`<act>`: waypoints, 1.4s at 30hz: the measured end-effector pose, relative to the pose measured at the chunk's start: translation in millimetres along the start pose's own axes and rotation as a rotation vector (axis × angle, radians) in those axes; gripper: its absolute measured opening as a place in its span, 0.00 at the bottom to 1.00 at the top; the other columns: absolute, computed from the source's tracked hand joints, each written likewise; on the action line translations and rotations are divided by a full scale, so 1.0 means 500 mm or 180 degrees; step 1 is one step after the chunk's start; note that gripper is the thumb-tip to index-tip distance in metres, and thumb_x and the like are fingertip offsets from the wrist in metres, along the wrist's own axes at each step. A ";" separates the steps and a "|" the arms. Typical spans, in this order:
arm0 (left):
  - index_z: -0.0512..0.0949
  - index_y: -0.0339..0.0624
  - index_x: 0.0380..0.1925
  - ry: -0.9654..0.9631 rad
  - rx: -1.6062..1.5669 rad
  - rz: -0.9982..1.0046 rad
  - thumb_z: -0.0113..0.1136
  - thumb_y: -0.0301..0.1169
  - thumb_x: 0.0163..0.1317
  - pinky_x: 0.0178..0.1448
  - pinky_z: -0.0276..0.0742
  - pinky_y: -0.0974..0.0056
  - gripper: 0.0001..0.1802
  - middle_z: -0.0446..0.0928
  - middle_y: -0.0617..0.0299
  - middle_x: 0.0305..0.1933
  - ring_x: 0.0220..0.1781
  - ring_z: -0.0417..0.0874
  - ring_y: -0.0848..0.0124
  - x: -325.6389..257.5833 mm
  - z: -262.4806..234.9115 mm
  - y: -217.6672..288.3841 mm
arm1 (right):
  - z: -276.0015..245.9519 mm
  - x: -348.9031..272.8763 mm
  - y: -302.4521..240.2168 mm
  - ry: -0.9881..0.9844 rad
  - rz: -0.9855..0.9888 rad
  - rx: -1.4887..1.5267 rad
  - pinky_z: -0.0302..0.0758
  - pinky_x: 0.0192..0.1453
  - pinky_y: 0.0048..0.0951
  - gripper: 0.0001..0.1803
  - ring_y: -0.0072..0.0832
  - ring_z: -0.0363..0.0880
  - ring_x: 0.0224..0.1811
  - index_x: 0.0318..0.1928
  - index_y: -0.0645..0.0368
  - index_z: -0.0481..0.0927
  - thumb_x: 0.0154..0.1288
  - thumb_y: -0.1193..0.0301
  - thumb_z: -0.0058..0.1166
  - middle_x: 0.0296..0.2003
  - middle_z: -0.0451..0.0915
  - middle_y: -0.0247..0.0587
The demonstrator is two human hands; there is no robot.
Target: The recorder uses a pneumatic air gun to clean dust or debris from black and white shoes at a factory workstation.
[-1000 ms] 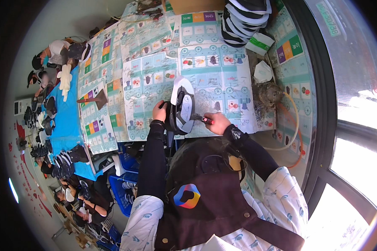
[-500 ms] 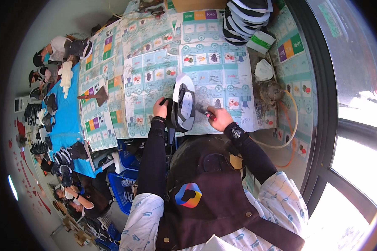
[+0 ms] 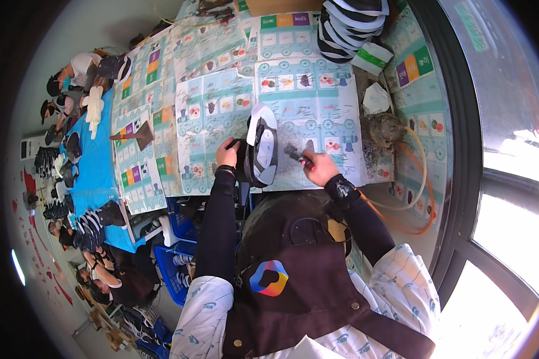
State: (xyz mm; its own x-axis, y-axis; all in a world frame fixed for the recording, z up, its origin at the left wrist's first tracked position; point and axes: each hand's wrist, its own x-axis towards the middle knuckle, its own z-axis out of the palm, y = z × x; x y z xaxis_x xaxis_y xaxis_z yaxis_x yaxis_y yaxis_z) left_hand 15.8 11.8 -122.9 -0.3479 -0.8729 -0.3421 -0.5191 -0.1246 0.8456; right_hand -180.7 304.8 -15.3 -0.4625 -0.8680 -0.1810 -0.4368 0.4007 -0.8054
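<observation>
Gripping shoe [image 3: 262, 152] near table edge [image 3: 317, 186], left hand [image 3: 226, 157]; right hand [image 3: 318, 169] clamped on brush [image 3: 296, 155] (just beside).

My left hand [image 3: 226, 157] and right hand [image 3: 321, 169] sit close on either side of the shoe [image 3: 262, 152], so there is little room between them. Straight ahead, the printed mats on the desk [image 3: 317, 99] lie flat and bare, and I could slide forward there. Farther up, a stack of soles [image 3: 350, 24] blocks the far right corner, with a green-and-white box [image 3: 372, 58] just below it. To my right, crumpled paper [image 3: 376, 99] and a dirty lump [image 3: 384, 128] stand in the way, and an orange hose [image 3: 422, 173] loops past them. Left of my left hand the mats run open toward the blue cloth [image 3: 96, 173].
</observation>
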 end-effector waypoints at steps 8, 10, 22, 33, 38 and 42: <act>0.84 0.35 0.53 0.0167 0.0100 -0.0040 0.69 0.31 0.60 0.62 0.75 0.64 0.22 0.85 0.50 0.54 0.55 0.85 0.62 -0.025 -0.005 0.023 | 0.003 -0.018 0.003 -0.0504 -0.0027 -0.0156 0.77 0.45 0.57 0.12 0.61 0.81 0.37 0.40 0.58 0.81 0.56 0.72 0.49 0.30 0.81 0.61; 0.84 0.35 0.53 0.0189 0.0048 -0.0078 0.69 0.30 0.60 0.62 0.75 0.64 0.21 0.86 0.51 0.54 0.55 0.85 0.63 -0.021 -0.005 0.017 | 0.006 -0.022 0.001 -0.0514 0.0088 -0.0099 0.77 0.44 0.56 0.12 0.61 0.81 0.37 0.40 0.58 0.81 0.57 0.72 0.50 0.30 0.81 0.61; 0.88 0.39 0.49 0.0373 -0.0277 -0.0296 0.70 0.27 0.57 0.60 0.76 0.65 0.17 0.88 0.55 0.49 0.51 0.87 0.65 -0.021 -0.015 -0.001 | 0.014 -0.016 -0.042 -0.0180 0.0107 0.0195 0.76 0.44 0.57 0.11 0.60 0.81 0.37 0.42 0.57 0.80 0.59 0.71 0.52 0.29 0.81 0.60; 0.87 0.37 0.48 0.0508 -0.0473 -0.0042 0.70 0.32 0.62 0.58 0.77 0.66 0.16 0.88 0.56 0.48 0.50 0.86 0.69 -0.026 -0.017 -0.026 | 0.038 -0.018 -0.023 -0.0803 -0.0095 -0.0119 0.78 0.45 0.56 0.16 0.61 0.81 0.38 0.47 0.54 0.84 0.60 0.71 0.50 0.32 0.82 0.60; 0.87 0.37 0.48 0.0450 -0.0668 -0.0240 0.71 0.31 0.62 0.59 0.76 0.67 0.16 0.88 0.56 0.48 0.51 0.86 0.70 -0.029 -0.012 -0.033 | 0.014 -0.025 -0.026 -0.0417 0.0188 0.0081 0.78 0.47 0.55 0.13 0.60 0.81 0.40 0.43 0.56 0.84 0.59 0.71 0.50 0.33 0.83 0.61; 0.86 0.37 0.51 0.0369 -0.0958 -0.0185 0.69 0.28 0.64 0.58 0.76 0.68 0.16 0.87 0.58 0.51 0.48 0.85 0.70 -0.033 -0.026 -0.039 | 0.019 -0.031 -0.035 -0.0775 0.0265 -0.0058 0.78 0.48 0.55 0.13 0.60 0.81 0.41 0.41 0.58 0.84 0.58 0.70 0.51 0.34 0.83 0.60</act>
State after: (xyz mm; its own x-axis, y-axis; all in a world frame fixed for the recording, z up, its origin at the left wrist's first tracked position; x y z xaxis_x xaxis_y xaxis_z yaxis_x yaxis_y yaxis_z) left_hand 42.0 22.2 -128.6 -0.2243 -0.9060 -0.3590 -0.2753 -0.2944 0.9152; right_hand -158.5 308.7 -3.5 -0.2991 -0.8759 -0.3787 -0.4199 0.4772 -0.7720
